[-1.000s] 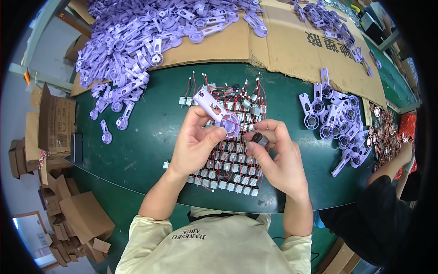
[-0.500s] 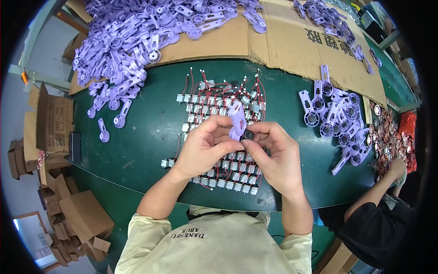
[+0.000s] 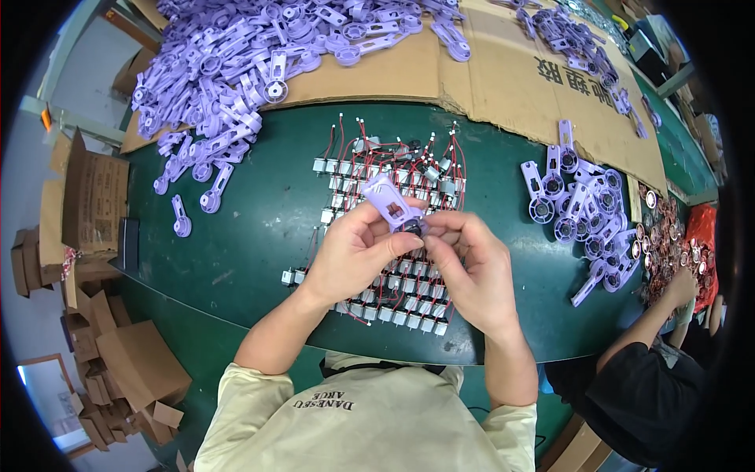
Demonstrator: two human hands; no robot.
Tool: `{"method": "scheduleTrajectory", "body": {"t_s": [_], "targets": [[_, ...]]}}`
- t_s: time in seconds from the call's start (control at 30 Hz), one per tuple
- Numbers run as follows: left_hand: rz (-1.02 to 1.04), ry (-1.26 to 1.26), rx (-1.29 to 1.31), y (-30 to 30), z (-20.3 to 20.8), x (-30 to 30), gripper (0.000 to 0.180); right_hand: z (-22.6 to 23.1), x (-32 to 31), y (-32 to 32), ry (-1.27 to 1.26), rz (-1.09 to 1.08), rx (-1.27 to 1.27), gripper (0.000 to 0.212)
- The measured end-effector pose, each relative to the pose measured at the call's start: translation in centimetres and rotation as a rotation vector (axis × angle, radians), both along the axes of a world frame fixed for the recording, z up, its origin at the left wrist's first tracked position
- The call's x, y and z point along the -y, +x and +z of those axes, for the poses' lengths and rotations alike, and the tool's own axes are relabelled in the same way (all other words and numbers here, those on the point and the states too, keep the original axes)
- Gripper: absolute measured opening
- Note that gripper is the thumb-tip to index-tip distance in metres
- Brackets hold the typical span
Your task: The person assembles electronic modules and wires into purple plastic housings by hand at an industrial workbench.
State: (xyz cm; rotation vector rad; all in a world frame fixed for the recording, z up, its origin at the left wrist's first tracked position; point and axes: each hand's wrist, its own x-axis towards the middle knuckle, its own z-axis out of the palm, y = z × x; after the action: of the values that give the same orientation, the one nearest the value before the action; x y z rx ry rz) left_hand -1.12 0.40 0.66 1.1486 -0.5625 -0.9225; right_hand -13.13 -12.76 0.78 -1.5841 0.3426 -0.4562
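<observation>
A purple plastic housing (image 3: 384,197), long with a slotted arm and a round end, is tilted up between my hands above the green table. My left hand (image 3: 346,256) is closed round its lower, round end. A small black round part (image 3: 413,226) sits at that round end, partly covered by fingers. My right hand (image 3: 478,275) pinches at the black part's edge with thumb and fingertips; its exact hold is partly hidden. Beneath both hands lie rows of small silver motors (image 3: 407,299) with red wires and white plugs.
Purple housings (image 3: 212,79) form a big heap on cardboard (image 3: 503,86), far left. Housings with dark round inserts (image 3: 590,204) lie in a pile at right. Beyond it, a co-worker's hand (image 3: 680,289) reaches into copper-coloured wired parts (image 3: 664,244). Cardboard boxes (image 3: 141,366) stand at left.
The purple housing has turned, its slotted arm now leaning left and its face showing more. The black part has gone from beside the housing to its round end.
</observation>
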Motion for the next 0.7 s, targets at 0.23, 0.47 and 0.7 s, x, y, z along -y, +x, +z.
{"method": "scheduleTrajectory", "body": {"t_s": [0.23,0.47,0.7], "targets": [[-0.045,0.002,0.033,0.0,-0.2,-0.4,0.034,-0.1,-0.2,0.4,-0.014,-0.045,0.003,0.025],[-0.04,0.092,0.015,-0.4,0.3,-0.2,0.032,-0.6,0.0,0.5,0.088,-0.088,-0.024,0.023],[-0.038,0.071,-0.034,-0.5,0.1,-0.1,0.037,0.7,0.3,0.6,0.453,-0.018,-0.03,0.024]]}}
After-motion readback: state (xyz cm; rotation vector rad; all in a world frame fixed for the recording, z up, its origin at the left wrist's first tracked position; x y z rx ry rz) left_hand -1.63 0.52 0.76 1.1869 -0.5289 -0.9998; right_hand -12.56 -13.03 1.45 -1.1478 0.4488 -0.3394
